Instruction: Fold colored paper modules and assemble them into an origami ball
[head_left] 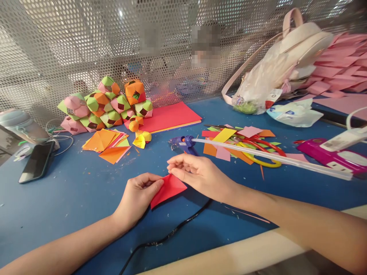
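Observation:
A folded red paper triangle lies on the blue table in front of me. My left hand is curled, its thumb and fingers pinching the paper's left edge. My right hand hovers at the paper's upper corner, fingers bent and pressed together at the tips on the fold. A blue glue gun with a long clear glue stick lies just behind my right hand. Its black cable runs toward me under my right wrist.
Folded paper cubes are piled at the back left, with orange and yellow sheets before them. A red paper stack, scissors among scraps, a phone, a magenta stapler and a white bag ring the table. A perforated metal screen stands behind.

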Available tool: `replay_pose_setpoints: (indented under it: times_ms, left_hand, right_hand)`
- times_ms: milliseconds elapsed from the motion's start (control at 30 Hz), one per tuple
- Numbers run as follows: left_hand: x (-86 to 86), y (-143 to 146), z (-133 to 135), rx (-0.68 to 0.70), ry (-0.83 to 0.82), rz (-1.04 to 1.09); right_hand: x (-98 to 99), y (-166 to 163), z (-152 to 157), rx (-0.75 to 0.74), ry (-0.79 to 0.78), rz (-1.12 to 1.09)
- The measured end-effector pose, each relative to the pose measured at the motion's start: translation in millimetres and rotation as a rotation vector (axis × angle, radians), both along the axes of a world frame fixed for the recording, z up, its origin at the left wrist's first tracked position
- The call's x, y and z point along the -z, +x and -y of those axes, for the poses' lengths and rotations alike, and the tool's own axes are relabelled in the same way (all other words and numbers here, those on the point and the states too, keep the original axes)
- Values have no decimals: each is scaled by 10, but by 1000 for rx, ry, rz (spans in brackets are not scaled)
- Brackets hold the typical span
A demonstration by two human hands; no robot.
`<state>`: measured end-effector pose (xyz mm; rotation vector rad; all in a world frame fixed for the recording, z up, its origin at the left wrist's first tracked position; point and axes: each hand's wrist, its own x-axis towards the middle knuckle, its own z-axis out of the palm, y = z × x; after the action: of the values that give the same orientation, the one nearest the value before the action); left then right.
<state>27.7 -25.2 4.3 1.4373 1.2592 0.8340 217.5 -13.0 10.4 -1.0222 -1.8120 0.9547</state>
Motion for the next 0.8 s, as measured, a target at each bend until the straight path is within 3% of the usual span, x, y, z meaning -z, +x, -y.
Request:
replay_pose_setpoints:
  times_ms: [200, 500, 800]
  left_hand:
    - [12, -4, -24, -30, -85, 91]
    - [13, -9, -24, 2, -33, 23]
    - [-51, 3, -6, 84, 3, -19]
  right_hand:
    - [-55, -31, 7, 5, -68, 118]
    - [-31, -42, 9, -16, -85, 100]
    - [13, -77, 10, 18, 9, 78]
